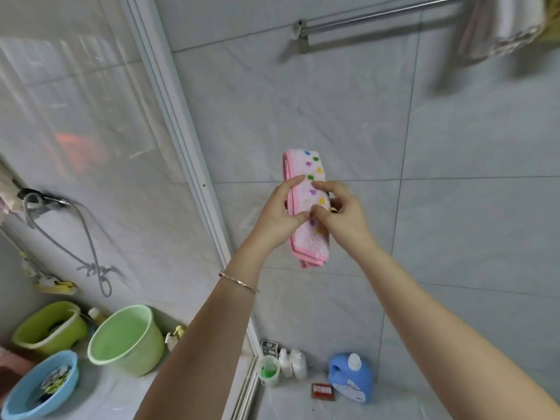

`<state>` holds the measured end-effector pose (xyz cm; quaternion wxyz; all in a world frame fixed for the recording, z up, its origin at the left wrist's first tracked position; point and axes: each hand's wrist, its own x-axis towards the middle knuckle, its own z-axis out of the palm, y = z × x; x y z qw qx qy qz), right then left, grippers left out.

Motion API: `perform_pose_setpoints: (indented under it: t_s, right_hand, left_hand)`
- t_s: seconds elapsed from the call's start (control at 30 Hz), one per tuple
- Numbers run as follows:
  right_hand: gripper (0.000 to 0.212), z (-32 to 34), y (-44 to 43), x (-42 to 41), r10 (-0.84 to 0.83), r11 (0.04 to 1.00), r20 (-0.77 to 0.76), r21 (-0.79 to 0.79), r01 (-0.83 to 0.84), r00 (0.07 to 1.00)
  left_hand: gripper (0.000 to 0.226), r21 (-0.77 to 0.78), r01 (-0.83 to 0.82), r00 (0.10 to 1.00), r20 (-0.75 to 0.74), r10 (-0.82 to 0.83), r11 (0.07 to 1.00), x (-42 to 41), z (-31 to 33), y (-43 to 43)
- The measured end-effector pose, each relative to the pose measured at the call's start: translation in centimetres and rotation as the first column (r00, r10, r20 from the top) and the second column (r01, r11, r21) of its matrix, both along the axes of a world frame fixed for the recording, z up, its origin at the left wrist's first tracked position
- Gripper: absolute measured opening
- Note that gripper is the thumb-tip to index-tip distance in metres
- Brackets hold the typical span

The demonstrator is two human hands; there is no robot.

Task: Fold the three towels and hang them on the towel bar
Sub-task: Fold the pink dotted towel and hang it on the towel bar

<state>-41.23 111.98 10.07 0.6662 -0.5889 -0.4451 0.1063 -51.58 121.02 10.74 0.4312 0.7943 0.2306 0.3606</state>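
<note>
A small pink towel with coloured spots is folded into a narrow strip and held upright in front of the tiled wall. My left hand grips its left edge with thumb and fingers. My right hand pinches the strip from the right, thumb on its front. The metal towel bar runs along the wall at the upper right. A pale folded towel hangs over the bar's right end, blurred, with something yellowish behind it at the frame edge.
A glass shower partition stands to the left, with a shower hose behind it. On the floor sit a green bucket, a lime bucket, a blue basin, a blue detergent jug and small bottles.
</note>
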Motion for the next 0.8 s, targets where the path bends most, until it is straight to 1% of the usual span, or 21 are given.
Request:
perform_pose_setpoints:
  t_s: [0.23, 0.37, 0.47, 0.6, 0.8]
  right_hand:
    - [0.041, 4.3, 1.8, 5.4, -0.017, 0.994, 0.076, 0.107, 0.009, 0.997]
    - [0.041, 6.7, 1.8, 8.4, -0.029, 0.989, 0.124, 0.146, 0.011, 0.992]
    - [0.040, 8.6, 1.4, 10.6, -0.069, 0.987, 0.188, 0.157, 0.040, 0.980]
    - [0.040, 11.4, 1.0, 13.6, -0.139, 0.974, 0.274, 0.210, 0.082, 0.952]
    - [0.039, 15.4, 0.9, 16.8, -0.233, 0.949, 0.340, 0.283, 0.138, 0.911]
  left_hand:
    - [0.066, 0.100, 0.060, 0.996, 0.062, -0.067, 0.993, 5.5, 4.8, 2.3]
    - [0.064, 0.138, 0.090, 0.986, 0.124, -0.107, 0.986, 8.8, 7.2, 2.6]
    - [0.065, 0.175, 0.106, 0.978, 0.157, -0.134, 0.979, 11.2, 8.9, 2.5]
    - [0.067, 0.256, 0.151, 0.963, 0.181, -0.201, 0.955, 14.3, 11.7, 2.4]
    - [0.071, 0.359, 0.156, 0.949, 0.205, -0.241, 0.920, 17.9, 15.8, 2.7]
